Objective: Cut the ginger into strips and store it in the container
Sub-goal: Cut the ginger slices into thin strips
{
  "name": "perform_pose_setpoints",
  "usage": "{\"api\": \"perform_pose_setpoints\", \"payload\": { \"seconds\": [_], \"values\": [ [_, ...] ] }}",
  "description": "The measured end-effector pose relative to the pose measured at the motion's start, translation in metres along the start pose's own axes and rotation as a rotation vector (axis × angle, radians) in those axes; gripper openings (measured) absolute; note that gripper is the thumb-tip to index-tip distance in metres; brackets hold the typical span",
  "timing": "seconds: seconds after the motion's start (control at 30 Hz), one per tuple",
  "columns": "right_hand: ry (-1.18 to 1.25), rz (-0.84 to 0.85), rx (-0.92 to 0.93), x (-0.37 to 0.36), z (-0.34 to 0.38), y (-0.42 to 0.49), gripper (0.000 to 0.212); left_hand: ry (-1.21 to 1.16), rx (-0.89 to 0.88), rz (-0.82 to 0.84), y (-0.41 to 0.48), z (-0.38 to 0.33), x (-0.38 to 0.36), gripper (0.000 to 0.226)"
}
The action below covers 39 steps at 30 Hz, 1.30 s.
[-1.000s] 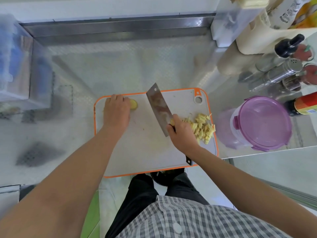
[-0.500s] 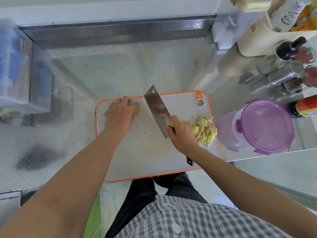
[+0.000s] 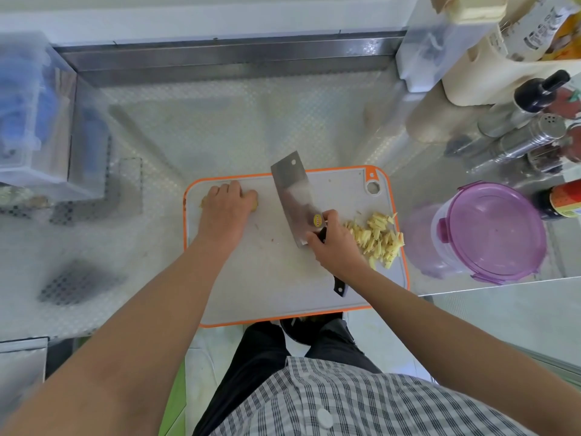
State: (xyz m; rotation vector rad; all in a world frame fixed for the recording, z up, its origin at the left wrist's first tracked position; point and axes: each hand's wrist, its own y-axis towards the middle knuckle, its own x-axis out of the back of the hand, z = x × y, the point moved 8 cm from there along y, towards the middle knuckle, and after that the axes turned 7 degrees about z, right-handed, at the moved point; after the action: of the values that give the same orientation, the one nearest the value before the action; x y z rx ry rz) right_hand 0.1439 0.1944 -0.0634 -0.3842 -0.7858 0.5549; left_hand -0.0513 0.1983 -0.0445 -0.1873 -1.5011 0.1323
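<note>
Ginger (image 3: 254, 205) sits at ten o'clock on the board (image 3: 276, 284), pinned under my curled left hand (image 3: 224, 212) for steadiness, while my right hand (image 3: 334, 248) grips the cleaver (image 3: 294, 196), strips (image 3: 377, 237) heaped at three o'clock.

1 head cam, steep down, close.

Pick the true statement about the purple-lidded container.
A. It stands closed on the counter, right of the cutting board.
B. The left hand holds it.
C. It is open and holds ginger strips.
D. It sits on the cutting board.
A: the purple-lidded container stands off the cutting board to its right with its lid on, and the ginger strips lie piled on the board.
</note>
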Motion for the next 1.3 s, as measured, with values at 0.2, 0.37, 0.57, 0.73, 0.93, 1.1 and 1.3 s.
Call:
{"api": "perform_pose_setpoints", "payload": {
  "seconds": [0.2,0.37,0.57,0.73,0.93,1.1,1.3],
  "values": [
    [-0.113,-0.081,0.076,-0.006,0.006,-0.006,0.036,-0.009,0.029,0.107,0.006,0.004,-0.007,0.036],
    [-0.153,-0.067,0.089,-0.008,0.008,-0.006,0.048,-0.052,0.046,0.153,0.007,0.008,-0.007,0.039],
    [-0.1,-0.043,0.105,-0.005,0.009,-0.01,0.041,-0.251,-0.002,0.08,0.003,0.006,0.0,0.027],
    [-0.077,-0.032,0.113,-0.004,0.008,-0.012,0.036,-0.498,0.074,0.111,-0.002,0.001,-0.001,0.03],
    [-0.054,-0.036,0.17,-0.004,0.008,-0.018,0.037,-0.716,0.118,0.195,-0.019,-0.003,-0.016,0.04],
    [-0.036,-0.067,0.228,-0.001,0.013,-0.026,0.038,-0.836,0.093,0.269,-0.04,-0.022,-0.025,0.042],
    [-0.199,-0.027,0.308,-0.012,0.01,-0.045,0.038,-0.761,0.17,0.143,-0.064,-0.042,-0.03,0.046]
  ]
}}
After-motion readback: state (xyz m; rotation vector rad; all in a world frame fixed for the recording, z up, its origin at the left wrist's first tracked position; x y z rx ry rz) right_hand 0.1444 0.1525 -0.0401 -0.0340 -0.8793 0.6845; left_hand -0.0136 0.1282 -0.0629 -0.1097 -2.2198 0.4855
